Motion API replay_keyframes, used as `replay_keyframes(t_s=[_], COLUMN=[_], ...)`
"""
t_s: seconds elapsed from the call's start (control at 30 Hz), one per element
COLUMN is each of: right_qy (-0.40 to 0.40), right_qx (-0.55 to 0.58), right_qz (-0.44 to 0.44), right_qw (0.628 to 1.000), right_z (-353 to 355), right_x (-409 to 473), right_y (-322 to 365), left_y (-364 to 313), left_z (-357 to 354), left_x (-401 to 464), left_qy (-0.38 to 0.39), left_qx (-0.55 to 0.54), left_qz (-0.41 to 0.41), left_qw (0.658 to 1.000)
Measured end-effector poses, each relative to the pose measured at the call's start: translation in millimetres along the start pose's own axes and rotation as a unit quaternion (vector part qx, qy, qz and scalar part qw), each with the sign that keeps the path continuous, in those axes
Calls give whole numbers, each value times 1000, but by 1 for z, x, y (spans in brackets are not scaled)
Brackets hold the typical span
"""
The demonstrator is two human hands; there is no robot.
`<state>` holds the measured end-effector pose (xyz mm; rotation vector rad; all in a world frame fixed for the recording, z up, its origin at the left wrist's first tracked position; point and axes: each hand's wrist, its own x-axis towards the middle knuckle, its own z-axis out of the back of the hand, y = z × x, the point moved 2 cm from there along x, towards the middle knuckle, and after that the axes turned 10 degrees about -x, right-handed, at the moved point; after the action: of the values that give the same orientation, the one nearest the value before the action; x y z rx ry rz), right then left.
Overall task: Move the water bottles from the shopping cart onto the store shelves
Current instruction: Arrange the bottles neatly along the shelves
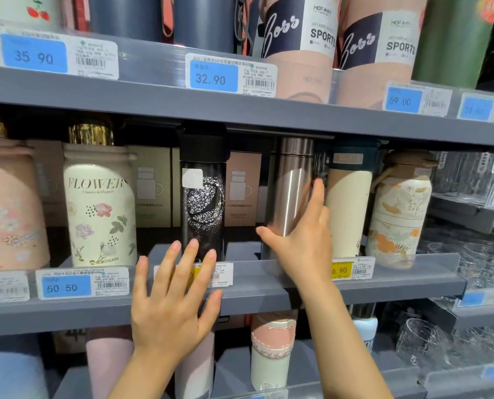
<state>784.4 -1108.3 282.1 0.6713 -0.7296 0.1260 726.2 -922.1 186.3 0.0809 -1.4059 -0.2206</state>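
Grey store shelves [269, 286] with clear price-tag rails fill my view, glassware blurred at far right. My left hand [171, 306] hovers flat, fingers spread, before the black speckled bottle [202, 197]. My right hand [303, 237] reaches over the rail, fingers straight against the steel bottle [292, 182] standing on the middle shelf; its base is hidden behind my palm.

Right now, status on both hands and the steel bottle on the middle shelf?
Left hand open, fingers spread, holding nothing. Right hand open against the steel bottle, thumb spread. Bottle upright between the black speckled bottle and cream bottle. Nothing blocking.
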Motion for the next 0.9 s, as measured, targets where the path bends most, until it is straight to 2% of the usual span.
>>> replay_keyframes(t_s=[0.1,0.2,0.27,0.37,0.43,0.5,0.6,0.7,0.8,0.9], right_qy=[104,191,170,35,-36,-52,-1,75,148,164], right_qx=[147,173,151,40,-68,-85,19,142,181,179], right_qz=[-8,-15,-10,-7,1,6,8,-9,-1,1], right_qw=[984,966,974,999,997,995,1000,987,972,970], right_z=[11,16,17,16,14,11,6,8,12,12], right_x=[8,11,8,-5,-13,-14,-5,3,10,11], right_y=[-11,-13,-10,0,8,10,2,-6,-11,-12], left_y=[0,-1,-1,-2,-1,0,0,0,0,0], left_z=[-1,0,0,1,1,1,1,1,1,0], left_x=[-1,0,0,0,0,0,-1,-1,0,-2], left_qy=[-4,-5,-7,-7,-5,-4,-1,-1,-1,0], left_qx=[3,2,2,1,2,0,0,1,-1,-2], left_qz=[0,-2,-2,0,-1,-1,-3,-3,-6,-11], left_qw=[1000,1000,1000,1000,1000,1000,1000,1000,1000,1000])
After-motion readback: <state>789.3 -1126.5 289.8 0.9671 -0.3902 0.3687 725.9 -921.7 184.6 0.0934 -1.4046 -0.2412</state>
